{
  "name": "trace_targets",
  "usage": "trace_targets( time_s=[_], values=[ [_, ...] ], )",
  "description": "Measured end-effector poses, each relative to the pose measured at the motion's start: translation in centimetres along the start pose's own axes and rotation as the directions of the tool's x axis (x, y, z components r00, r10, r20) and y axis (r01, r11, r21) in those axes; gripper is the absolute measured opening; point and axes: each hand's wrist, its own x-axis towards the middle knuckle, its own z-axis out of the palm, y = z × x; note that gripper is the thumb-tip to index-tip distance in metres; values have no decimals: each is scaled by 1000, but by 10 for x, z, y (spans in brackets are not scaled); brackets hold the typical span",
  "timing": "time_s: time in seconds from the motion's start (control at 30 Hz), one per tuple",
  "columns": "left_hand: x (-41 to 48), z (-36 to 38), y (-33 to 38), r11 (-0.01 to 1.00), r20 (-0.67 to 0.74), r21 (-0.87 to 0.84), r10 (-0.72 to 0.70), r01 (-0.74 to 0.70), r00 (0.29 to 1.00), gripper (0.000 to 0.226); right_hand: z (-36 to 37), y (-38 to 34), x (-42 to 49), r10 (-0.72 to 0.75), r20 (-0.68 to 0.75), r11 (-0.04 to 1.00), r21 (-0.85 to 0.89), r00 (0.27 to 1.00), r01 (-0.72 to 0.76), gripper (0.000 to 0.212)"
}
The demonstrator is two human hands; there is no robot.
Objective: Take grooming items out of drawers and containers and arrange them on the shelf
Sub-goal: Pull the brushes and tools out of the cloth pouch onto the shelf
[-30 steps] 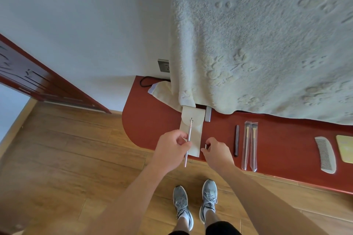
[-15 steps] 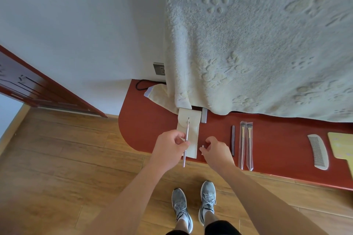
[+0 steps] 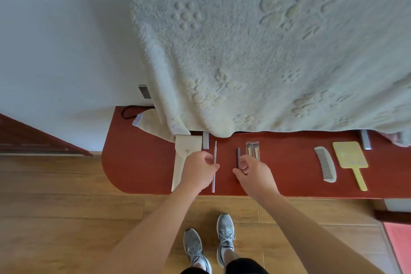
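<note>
My left hand (image 3: 199,171) pinches a thin metal tool (image 3: 214,165) that points away from me, just right of a beige pouch (image 3: 181,162) lying on the red shelf (image 3: 138,167). My right hand (image 3: 255,174) hovers with curled fingers over the lower end of a dark slim stick (image 3: 238,158); whether it holds anything is unclear. Two brushes in clear sleeves (image 3: 253,150) lie right of that stick. Farther right rest a grey comb (image 3: 325,163) and a yellow hand mirror (image 3: 351,160).
A large cream towel (image 3: 266,62) hangs over the back of the shelf. Metal handles (image 3: 205,140) (image 3: 365,142) show under its hem. A black cord (image 3: 126,111) and wall socket (image 3: 144,91) are at the left end. My shoes (image 3: 209,244) stand on wood flooring.
My left hand carried the thin tool rightward off the pouch to the bare shelf beside it. My right hand shifted right toward the dark stick. The camera view tilted up and right.
</note>
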Motion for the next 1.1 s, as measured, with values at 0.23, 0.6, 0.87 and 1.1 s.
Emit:
trace_targets(
  time_s=[0.23,0.6,0.87,1.1],
  values=[
    [23,41,3,992,4,123,0,0,1000,28,-20,24,-1,-11,-32,1000,-12,999,11,33],
    [42,76,-2,972,2,229,-46,44,999,34,-37,52,4,5,-14,1000,-10,1000,-5,42],
    [42,80,-1,972,7,223,-75,72,997,28,-38,59,9,15,10,1000,-6,1000,-15,42],
    [39,76,6,966,-25,254,-43,48,999,30,-42,59,11,10,10,1000,10,1000,-10,41]
  ],
)
